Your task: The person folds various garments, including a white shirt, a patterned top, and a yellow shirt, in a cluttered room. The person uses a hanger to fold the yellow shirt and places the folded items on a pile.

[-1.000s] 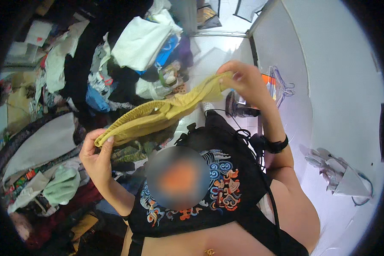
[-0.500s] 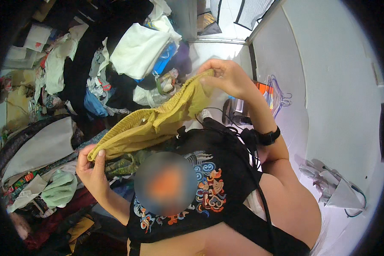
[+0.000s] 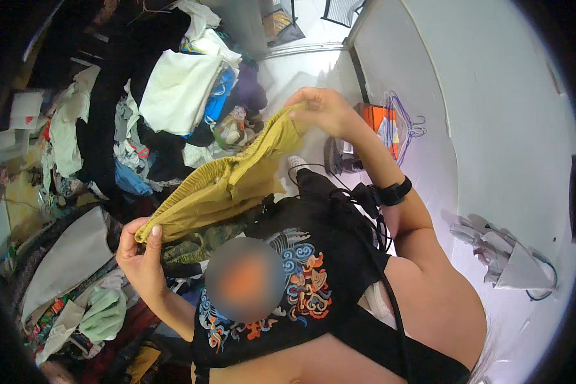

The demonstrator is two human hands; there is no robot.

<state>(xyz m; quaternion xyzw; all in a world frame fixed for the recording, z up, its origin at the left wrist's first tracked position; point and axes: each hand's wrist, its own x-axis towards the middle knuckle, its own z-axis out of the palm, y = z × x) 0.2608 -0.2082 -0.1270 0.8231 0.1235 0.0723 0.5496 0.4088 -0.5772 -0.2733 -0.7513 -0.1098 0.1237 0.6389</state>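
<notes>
A mustard-yellow garment with a gathered elastic waistband (image 3: 221, 176) is stretched out between my two hands. At its lower left end my left hand (image 3: 143, 249) pinches the band, thumb on top. My right hand (image 3: 323, 110) grips the other end, higher up and farther away. The band runs slantwise, and the cloth hangs below it, so I cannot tell whether it is shorts, trousers or a skirt. Beneath it lies a dark green patterned cloth (image 3: 205, 246), partly covered by the yellow fabric.
Folded white cloth (image 3: 179, 89) tops a clothes pile at the far left, beside a blue item (image 3: 221, 96). More clothes, including a pale green cloth (image 3: 105, 312), lie heaped at left. Purple hangers (image 3: 403, 128) and an orange box (image 3: 381, 118) stand by the right wall (image 3: 505, 128).
The surroundings have shifted in view as my head turned slightly. Both hands still hold the yellow garment stretched, with the right hand a little farther left in the picture.
</notes>
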